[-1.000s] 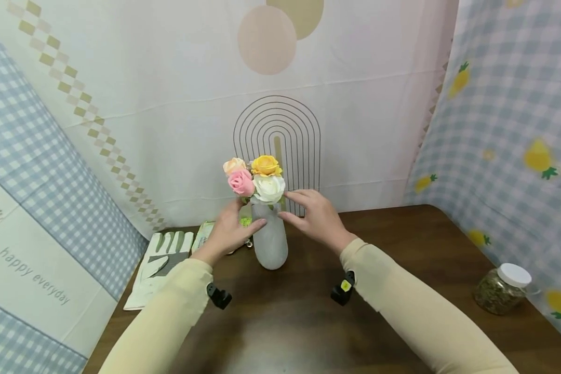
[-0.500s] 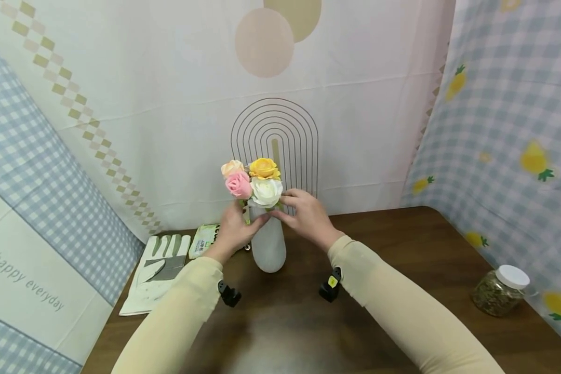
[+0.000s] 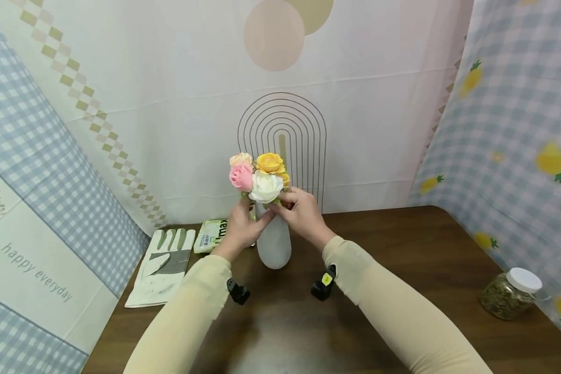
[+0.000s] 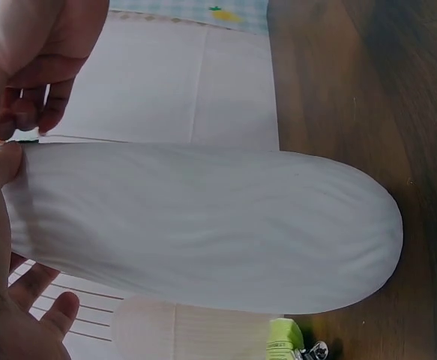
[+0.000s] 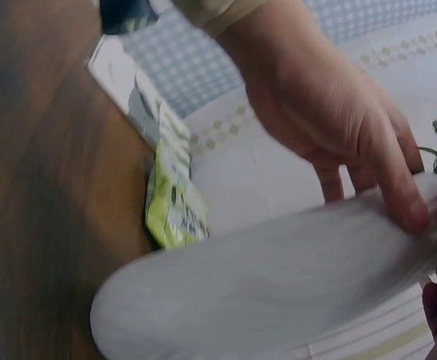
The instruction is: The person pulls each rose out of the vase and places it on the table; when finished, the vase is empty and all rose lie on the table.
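A pale grey vase [image 3: 275, 249] stands upright on the dark wooden table, holding several roses. My left hand [image 3: 243, 226] grips its neck; in the right wrist view the thumb lies across the front of the vase [image 5: 270, 277], with fingers behind. Just under the white rose [image 3: 266, 188], my right hand [image 3: 304, 214] pinches at the stem, which is mostly hidden by the bloom and fingers. Around that rose are a pink rose [image 3: 241, 177], a peach rose [image 3: 240, 158] and a yellow rose [image 3: 269, 163]. Another yellow bloom shows partly behind the white one.
White and grey work gloves [image 3: 165, 267] lie at the table's left edge. Beside them is a green and white packet [image 3: 210, 236]. A clear jar [image 3: 507, 298] with a white lid and dried contents stands at the far right. Patterned cloths hang behind and at both sides.
Both hands have closed in on the vase neck, the right moving left beneath the white rose. That rose now tilts forward, and a second yellow bloom shows behind it.
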A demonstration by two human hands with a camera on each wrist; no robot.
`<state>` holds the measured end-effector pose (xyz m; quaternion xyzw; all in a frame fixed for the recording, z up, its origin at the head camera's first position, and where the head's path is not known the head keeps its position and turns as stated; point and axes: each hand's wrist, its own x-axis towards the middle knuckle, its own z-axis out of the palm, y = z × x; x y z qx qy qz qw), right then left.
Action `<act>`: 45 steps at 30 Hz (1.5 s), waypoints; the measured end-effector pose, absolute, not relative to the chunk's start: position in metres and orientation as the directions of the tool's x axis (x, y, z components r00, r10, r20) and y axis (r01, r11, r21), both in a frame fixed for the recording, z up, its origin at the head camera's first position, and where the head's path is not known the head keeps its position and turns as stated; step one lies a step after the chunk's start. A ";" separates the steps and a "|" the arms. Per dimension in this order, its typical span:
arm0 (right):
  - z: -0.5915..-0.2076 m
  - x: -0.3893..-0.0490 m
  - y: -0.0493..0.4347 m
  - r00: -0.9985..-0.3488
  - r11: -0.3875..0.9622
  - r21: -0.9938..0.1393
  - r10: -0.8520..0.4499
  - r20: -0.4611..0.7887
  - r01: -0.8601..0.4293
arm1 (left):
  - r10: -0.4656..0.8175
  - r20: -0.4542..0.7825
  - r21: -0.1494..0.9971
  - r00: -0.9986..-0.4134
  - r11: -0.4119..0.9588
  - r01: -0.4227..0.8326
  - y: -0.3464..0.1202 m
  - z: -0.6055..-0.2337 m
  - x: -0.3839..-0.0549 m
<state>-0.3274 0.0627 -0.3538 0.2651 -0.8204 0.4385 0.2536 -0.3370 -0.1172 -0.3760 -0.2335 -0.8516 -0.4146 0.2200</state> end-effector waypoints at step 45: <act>-0.351 -0.319 0.059 -0.783 0.316 -0.762 0.087 0.616 -0.565 | 0.244 0.559 0.593 -0.793 0.551 0.588 -0.118 -0.375 -0.338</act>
